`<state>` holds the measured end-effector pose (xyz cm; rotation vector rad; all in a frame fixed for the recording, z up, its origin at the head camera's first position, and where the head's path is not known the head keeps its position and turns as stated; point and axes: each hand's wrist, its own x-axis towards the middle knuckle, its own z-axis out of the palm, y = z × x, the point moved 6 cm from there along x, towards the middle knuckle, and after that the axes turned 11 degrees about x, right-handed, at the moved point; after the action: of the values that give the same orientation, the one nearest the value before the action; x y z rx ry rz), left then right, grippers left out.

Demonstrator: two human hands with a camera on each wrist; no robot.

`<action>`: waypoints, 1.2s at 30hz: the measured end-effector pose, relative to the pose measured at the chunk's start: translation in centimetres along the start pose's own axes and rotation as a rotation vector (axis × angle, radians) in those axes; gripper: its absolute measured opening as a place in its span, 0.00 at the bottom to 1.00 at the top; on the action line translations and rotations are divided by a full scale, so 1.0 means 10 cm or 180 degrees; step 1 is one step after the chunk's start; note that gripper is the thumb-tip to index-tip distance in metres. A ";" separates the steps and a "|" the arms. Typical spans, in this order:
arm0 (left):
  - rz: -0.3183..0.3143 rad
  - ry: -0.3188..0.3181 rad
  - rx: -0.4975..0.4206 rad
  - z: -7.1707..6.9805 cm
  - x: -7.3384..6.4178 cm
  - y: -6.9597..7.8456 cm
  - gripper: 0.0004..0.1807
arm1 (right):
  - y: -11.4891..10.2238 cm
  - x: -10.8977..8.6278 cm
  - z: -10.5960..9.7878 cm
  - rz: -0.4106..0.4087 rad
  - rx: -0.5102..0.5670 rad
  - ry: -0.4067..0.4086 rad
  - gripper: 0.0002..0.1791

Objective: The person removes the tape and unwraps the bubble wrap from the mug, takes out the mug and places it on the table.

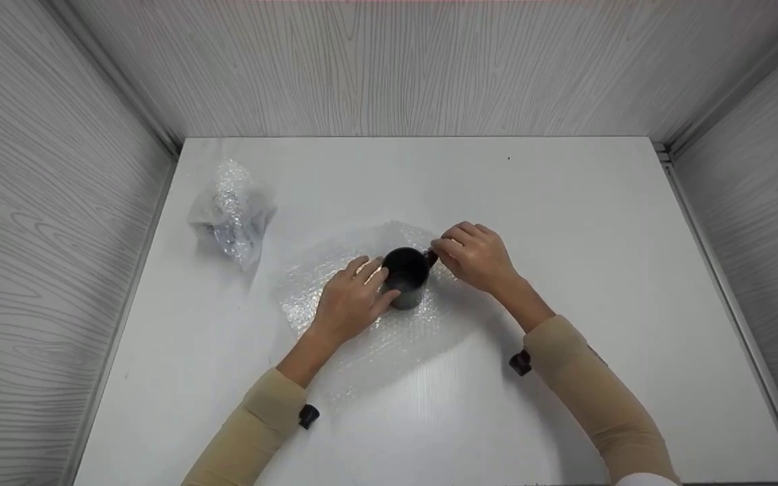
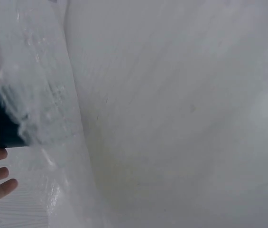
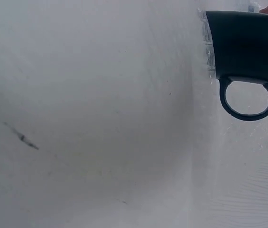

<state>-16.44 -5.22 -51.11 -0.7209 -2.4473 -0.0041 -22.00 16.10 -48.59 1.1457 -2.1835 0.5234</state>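
Note:
A dark mug (image 1: 410, 298) stands upright on a spread sheet of bubble wrap (image 1: 423, 337), its opening facing up. My left hand (image 1: 350, 304) holds the mug from the left, thumb on the near side and fingers along the rim. At the handle (image 1: 432, 257), the fingertips of my right hand (image 1: 477, 256) are loosely bent. The handle loop shows with no finger through it in the right wrist view, where the mug (image 3: 247, 45) lies at the upper right. Clear wrap covers part of the mug (image 2: 8, 123) in the left wrist view.
A bundle of crumpled bubble wrap (image 1: 232, 216) with something bluish inside sits at the back left of the white table (image 1: 564, 202). Wood-grain panels (image 1: 389, 67) wall in the back and both sides. Small black devices (image 1: 520, 362) hang at both wrists.

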 end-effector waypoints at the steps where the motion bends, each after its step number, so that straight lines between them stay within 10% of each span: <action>1: 0.0001 0.0005 0.0001 0.00 0.00 0.00 0.24 | 0.01 0.00 0.01 0.0018 -0.0014 -0.0013 0.03; 36: 0.0034 0.0115 0.0043 0.00 -0.01 0.01 0.23 | 0.41 0.15 0.42 0.0703 -0.0198 -0.0724 0.06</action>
<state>-16.37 -5.18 -51.16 -0.7219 -2.4067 0.0037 -27.45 14.94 -50.88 0.9769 -2.5227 0.4312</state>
